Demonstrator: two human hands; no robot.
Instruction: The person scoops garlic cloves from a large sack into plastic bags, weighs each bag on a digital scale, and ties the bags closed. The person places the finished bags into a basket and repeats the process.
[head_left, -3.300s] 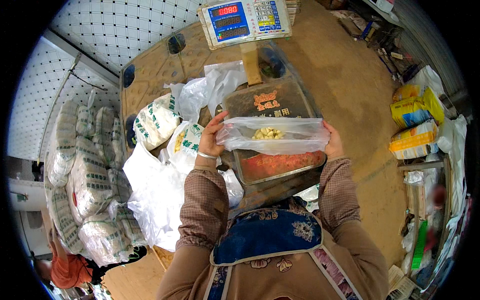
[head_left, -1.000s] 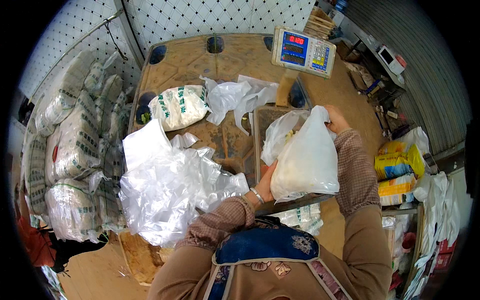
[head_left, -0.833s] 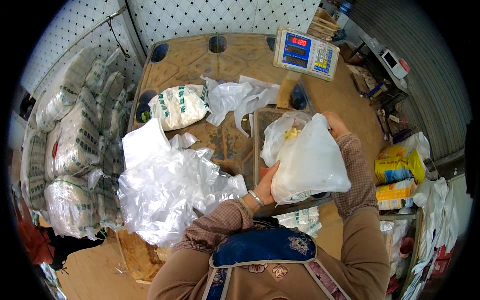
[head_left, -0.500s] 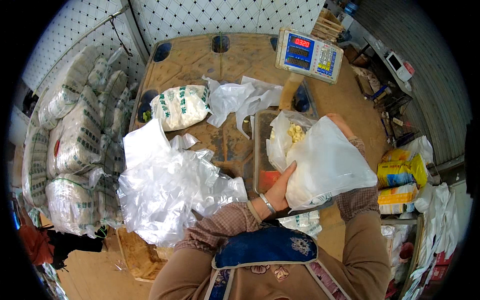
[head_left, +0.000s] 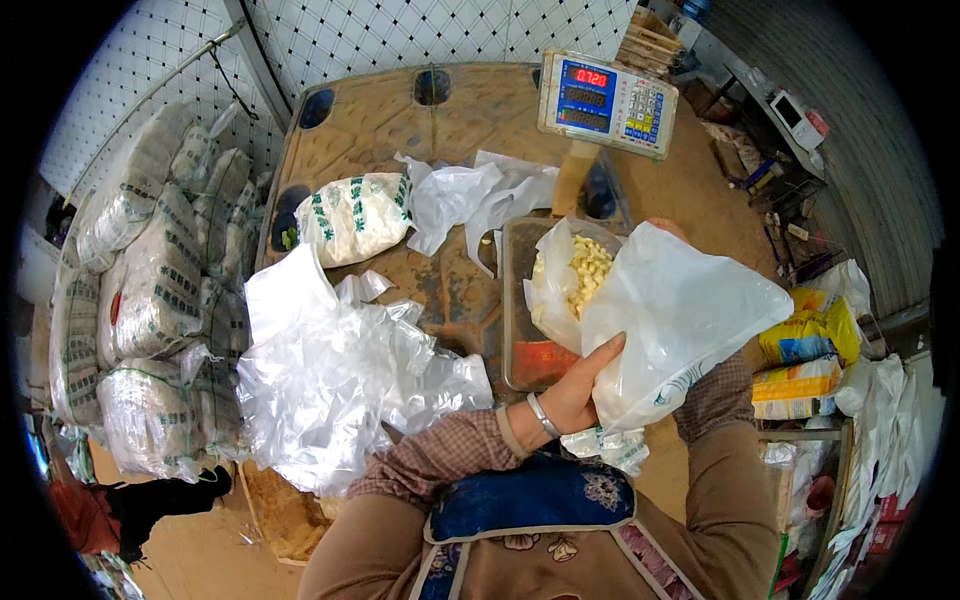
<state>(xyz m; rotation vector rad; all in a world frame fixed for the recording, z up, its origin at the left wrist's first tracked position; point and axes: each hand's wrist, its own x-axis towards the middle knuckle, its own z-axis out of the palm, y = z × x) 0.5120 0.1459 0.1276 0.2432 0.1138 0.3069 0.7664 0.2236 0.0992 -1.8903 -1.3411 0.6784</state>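
Observation:
My left hand [head_left: 572, 392], with a silver bracelet at the wrist, is closed on the near side of a large white plastic bag [head_left: 685, 315]. My right hand [head_left: 665, 229] grips the bag's far side; the bag hides most of its fingers. The bag is tilted, its mouth facing left over an open, translucent bag [head_left: 550, 305]. Small pale-yellow pieces [head_left: 588, 272] show heaped in that open bag. It rests on the scale's tray [head_left: 510, 340], beside a red patch. Behind the tray stands the scale's display [head_left: 608, 105] with lit red digits.
Loose clear plastic bags [head_left: 340, 370] cover the table's left side. A filled white bag with green print [head_left: 352, 220] and crumpled bags [head_left: 450, 195] lie farther back. Stacked wrapped bundles [head_left: 150, 280] stand at left, yellow packages [head_left: 800, 385] at right. Another person's leg [head_left: 160, 510] shows lower left.
The white bag has shifted right and tipped further, drawing away from the open bag. More pale-yellow pieces show there. The display's digits have changed. The other person's leg has extended at lower left.

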